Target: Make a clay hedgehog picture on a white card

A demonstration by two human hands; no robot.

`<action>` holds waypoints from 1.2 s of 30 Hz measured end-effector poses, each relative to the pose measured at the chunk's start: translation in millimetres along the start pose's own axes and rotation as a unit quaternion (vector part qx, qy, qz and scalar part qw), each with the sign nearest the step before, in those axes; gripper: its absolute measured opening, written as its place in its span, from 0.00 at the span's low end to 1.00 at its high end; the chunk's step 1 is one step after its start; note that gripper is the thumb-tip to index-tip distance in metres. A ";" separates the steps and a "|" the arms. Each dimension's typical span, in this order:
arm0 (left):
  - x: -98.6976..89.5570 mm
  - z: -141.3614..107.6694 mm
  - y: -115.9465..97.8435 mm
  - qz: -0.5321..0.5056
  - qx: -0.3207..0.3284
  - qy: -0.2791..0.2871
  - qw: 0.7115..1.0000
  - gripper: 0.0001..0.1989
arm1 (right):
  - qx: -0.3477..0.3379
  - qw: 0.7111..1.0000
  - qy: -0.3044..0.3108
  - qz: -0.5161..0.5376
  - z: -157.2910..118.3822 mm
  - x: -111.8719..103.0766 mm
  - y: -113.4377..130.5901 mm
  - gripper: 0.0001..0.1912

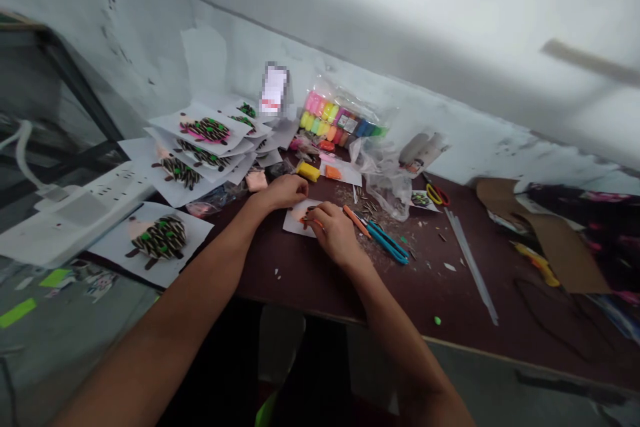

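Note:
A small white card (295, 225) lies on the dark table between my hands, with a little orange and dark piece on it. My right hand (335, 230) rests over the card's right side, its fingers bent together at the orange piece; what they hold is too small to make out. At the card's upper left edge is my left hand (289, 191), fingers curled inward and partly hidden. A yellow clay block (308, 171) lies just beyond it. Teal-handled pliers (387, 241) and an orange tool (357, 221) are right of my right hand.
Hedgehog pictures on white sheets (205, 130) are piled at the left, beside a power strip (107, 190). Clay packs (340, 120) stand by the wall. Scissors (437, 195), clear sticks (470, 263), a yellow tool (537, 263) and cardboard (565, 247) lie to the right.

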State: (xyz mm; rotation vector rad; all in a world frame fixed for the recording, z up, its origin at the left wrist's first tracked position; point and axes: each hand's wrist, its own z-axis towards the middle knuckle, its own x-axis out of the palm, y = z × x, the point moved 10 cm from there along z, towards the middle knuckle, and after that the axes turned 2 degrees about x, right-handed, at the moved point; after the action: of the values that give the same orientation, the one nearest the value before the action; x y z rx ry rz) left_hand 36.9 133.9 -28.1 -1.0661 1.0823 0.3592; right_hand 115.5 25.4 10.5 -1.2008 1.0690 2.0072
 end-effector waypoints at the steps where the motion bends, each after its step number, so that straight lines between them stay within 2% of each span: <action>1: 0.2 0.0 0.1 0.000 0.000 0.000 1.000 0.10 | 0.002 1.000 0.000 0.002 0.1 0.9 -0.7 0.12; 7: 1.2 -0.3 0.2 -0.001 -0.007 0.008 1.000 0.10 | 0.014 1.000 -0.005 0.005 0.6 4.7 -6.8 0.10; 16: -0.4 -0.5 -1.9 -0.003 -0.002 0.006 1.000 0.09 | 0.005 1.000 -0.004 -0.002 0.9 7.3 -2.0 0.12; 36: 0.1 -0.5 -1.1 -0.001 -0.003 0.003 1.000 0.10 | 0.005 0.997 -0.027 -0.072 1.8 10.7 0.2 0.10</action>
State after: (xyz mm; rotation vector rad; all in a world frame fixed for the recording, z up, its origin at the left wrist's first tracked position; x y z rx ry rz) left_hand 37.4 132.9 -27.7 -1.0740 1.0866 0.3591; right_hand 109.8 27.5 1.5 -1.1767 0.9371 1.9115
